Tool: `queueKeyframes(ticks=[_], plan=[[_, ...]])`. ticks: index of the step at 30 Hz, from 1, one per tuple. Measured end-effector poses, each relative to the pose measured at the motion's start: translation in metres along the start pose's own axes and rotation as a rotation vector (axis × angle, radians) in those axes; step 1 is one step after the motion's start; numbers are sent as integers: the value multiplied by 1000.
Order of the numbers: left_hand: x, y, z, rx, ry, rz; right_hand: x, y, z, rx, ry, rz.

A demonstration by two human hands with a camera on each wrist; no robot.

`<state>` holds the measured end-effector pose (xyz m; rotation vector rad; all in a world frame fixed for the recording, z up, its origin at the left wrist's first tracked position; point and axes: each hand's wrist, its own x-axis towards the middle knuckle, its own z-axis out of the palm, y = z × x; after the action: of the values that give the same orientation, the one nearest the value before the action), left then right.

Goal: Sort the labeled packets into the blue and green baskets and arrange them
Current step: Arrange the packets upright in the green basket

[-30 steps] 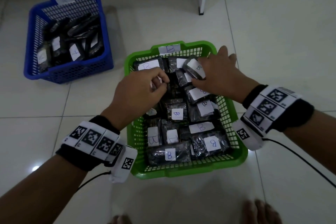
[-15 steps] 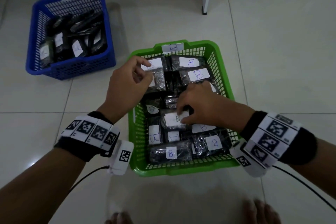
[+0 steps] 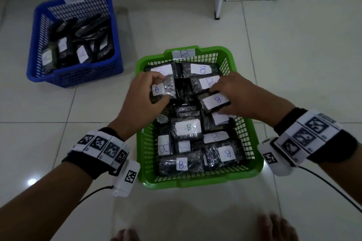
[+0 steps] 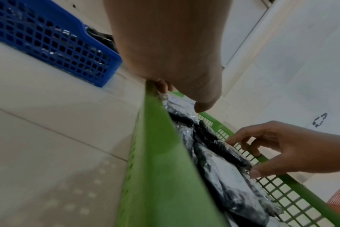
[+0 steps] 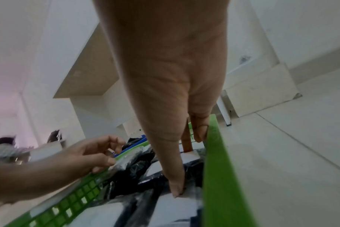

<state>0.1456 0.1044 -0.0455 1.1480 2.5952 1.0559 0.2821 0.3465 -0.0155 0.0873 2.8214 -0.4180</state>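
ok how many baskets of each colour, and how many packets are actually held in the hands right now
blue basket: 1
green basket: 1
held packets: 2; the left hand grips the left packet, the right hand grips the right packet
total: 4

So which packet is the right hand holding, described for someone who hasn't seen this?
Start at the green basket in front of the person. Along its right side, the right hand pinches a dark packet. Unlike its flat-lying neighbours, it is tilted up, its white B label sideways.
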Motion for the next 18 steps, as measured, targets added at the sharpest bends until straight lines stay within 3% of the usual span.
queueKeyframes(ticks=[3,8,12,18], plan=[[-3,-2,-3,-9,-5,-55,-4,-1,-3,40,-24,-1],[3,-7,-3,121,-168,-103,-13,-9,-1,13,-124,-9],[11,-3,-13,188,-247,-50,-16,-11,2,-16,-125,5],[17,17,-23,343,-246,124,-21,-5,-2,42,-143,37]])
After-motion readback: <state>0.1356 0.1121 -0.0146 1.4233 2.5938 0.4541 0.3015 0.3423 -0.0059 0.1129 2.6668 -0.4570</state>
